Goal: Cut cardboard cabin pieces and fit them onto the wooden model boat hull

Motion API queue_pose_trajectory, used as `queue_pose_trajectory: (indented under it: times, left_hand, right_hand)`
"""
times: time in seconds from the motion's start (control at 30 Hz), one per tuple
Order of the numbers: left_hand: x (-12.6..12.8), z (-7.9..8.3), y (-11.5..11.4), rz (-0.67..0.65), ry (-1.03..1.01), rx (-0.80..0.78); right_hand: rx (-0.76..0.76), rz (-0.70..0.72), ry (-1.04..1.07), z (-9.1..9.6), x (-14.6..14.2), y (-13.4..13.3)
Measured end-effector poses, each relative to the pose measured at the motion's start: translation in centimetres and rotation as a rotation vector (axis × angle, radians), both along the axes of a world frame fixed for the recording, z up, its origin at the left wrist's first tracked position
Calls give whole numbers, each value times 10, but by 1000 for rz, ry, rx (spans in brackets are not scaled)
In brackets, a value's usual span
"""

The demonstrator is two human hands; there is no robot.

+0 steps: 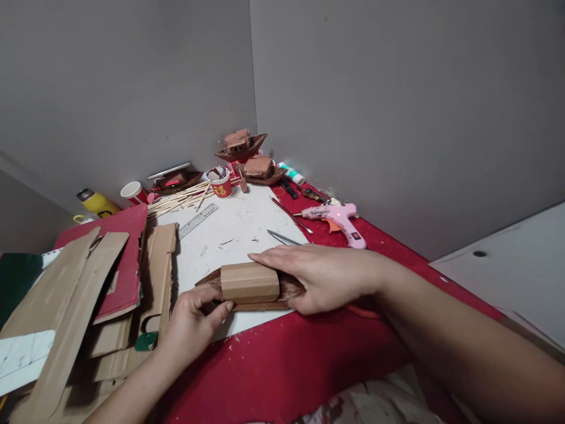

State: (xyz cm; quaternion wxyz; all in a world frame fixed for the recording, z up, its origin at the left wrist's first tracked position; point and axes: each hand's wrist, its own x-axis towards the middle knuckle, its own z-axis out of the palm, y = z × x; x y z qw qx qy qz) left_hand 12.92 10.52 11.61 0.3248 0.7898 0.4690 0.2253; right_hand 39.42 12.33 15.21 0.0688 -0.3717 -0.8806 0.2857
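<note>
A small brown model boat with a tan cardboard cabin [249,284] lies on the white board [229,232] near its front edge. My left hand [194,321] grips the boat's left end, fingers curled around the hull under the cabin. My right hand [318,277] lies over the boat's right end, fingers stretched along the far side of the cabin and thumb pressed against the hull.
Cardboard sheets [66,312] are piled at the left. A pink glue gun [338,221], tweezers [282,238], a metal ruler [197,221], wooden sticks [179,200], a red paper cup [219,181] and finished model boats [242,144] sit toward the back corner. A red cloth [286,365] covers the table.
</note>
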Motion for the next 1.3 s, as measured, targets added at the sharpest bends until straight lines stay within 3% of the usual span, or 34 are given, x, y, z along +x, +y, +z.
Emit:
queue_pose_trajectory:
  times: [0.3,0.47,0.6,0.7,0.87,1.1,1.3]
  left_hand:
    - [0,2,-4,12,16,-12]
    - [-4,14,-5,164,-99,98]
    - [-6,18,8,276,-125,156]
    - [0,16,25,175,1,7]
    - [16,15,54,-111,187,-196]
    - [17,1,59,-170,94,-232]
    - [17,-8,59,-118,41,-201]
  right_hand:
    - [161,-80,61,-15,-25,-8]
    - [236,-89,53,-23,-25,-11]
    - [281,-60,29,-31,-23,-11]
    - [292,-30,27,-36,-21,-10]
    - [326,-15,6,-40,-16,-13]
    - [410,-16,-34,-38,-12,-15]
    - [471,25,-161,-44,3,-16]
